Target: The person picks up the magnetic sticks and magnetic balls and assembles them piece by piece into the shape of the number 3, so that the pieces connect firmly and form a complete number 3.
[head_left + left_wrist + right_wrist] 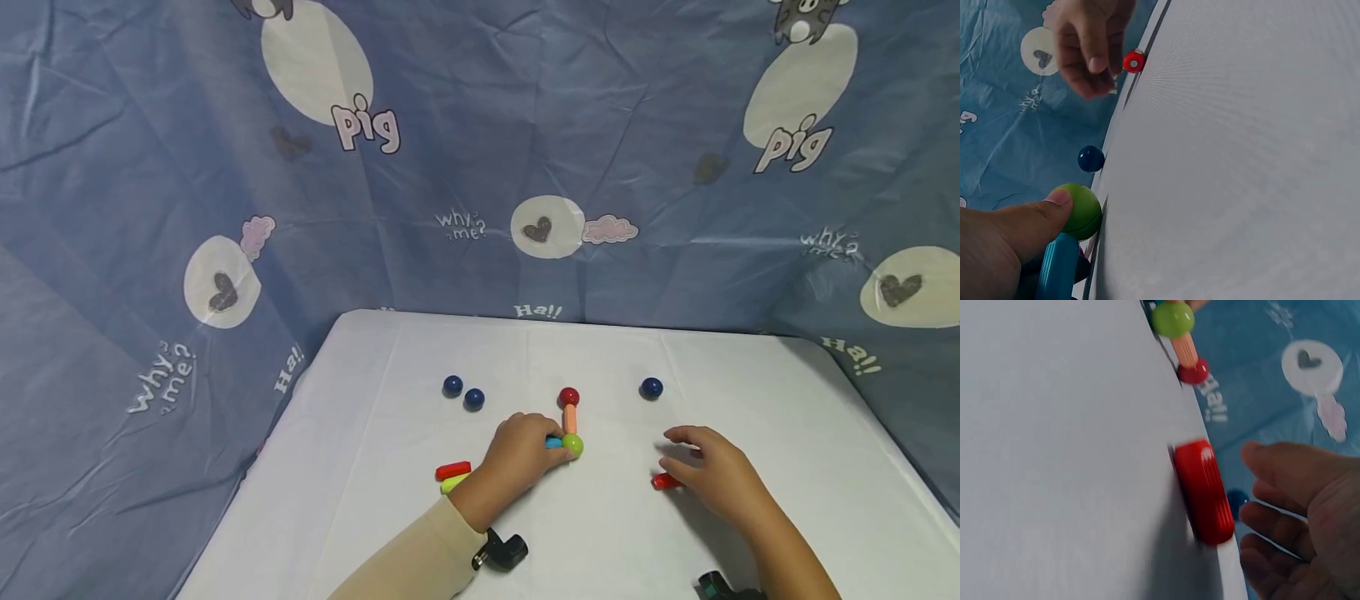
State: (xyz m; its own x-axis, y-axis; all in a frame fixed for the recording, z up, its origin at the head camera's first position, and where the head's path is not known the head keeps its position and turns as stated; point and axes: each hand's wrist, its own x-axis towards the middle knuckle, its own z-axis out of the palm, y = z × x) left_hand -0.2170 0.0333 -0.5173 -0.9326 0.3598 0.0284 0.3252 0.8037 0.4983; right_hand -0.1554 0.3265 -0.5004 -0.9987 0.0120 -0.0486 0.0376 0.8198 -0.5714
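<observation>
My left hand (513,454) holds a small toy assembly between thumb and fingers, the thumb pressing on its green ball (573,447). A light blue stick (1059,265) runs from this ball back under the palm. From the same ball an orange stick (570,419) leads to a red ball (569,397) at its far end. My right hand (716,475) hovers with loosely bent, parted fingers beside a red ridged stick (1204,492) lying on the white table. A gap shows between that stick and the fingertips in the right wrist view.
Two dark blue balls (463,393) lie behind the left hand, and another blue ball (652,388) sits beyond the right. A red stick (453,471) and a yellow-green stick (453,483) lie left of the left wrist. Patterned blue cloth (465,275) hangs behind the table (375,517).
</observation>
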